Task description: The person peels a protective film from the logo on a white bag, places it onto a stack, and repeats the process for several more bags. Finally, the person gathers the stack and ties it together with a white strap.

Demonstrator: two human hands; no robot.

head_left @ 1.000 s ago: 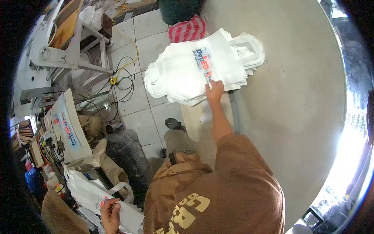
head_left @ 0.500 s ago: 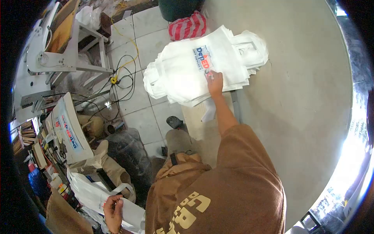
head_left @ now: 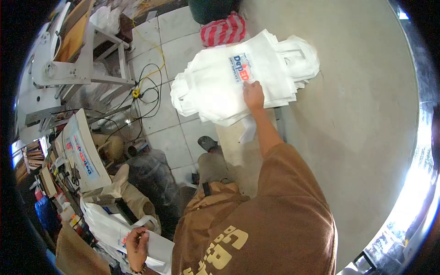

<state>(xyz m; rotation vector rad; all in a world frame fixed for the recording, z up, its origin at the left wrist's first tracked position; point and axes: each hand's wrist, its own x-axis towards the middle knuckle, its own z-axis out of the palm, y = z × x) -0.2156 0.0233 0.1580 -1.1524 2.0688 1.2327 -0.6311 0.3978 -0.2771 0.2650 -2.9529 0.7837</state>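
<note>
A thick pile of white fabric bags (head_left: pixel 215 87) lies ahead of me, the top one printed with a blue and red "DepED" label (head_left: pixel 240 68). My right hand (head_left: pixel 254 95) rests on the top bag at the label's lower end. Its fingers are curled together, and whatever may be between them is hidden. Low on the left, my left hand (head_left: pixel 136 245) is over another batch of white bags (head_left: pixel 103 224), near a loop handle. Those fingers are also bent in, and I cannot see what they hold, if anything.
A white curved board (head_left: pixel 85 156) with a similar print stands on the left. White machine frames (head_left: pixel 114 59) and tangled cables (head_left: pixel 146 91) are behind it. A red-and-white striped bag (head_left: pixel 223 31) sits beyond the pile. A pale tabletop (head_left: pixel 348 114) spreads to the right.
My right hand has curled its fingers closer together by the label, uncovering more of the red letters. My left hand has moved slightly right over the lower bags. The pile looks the same.
</note>
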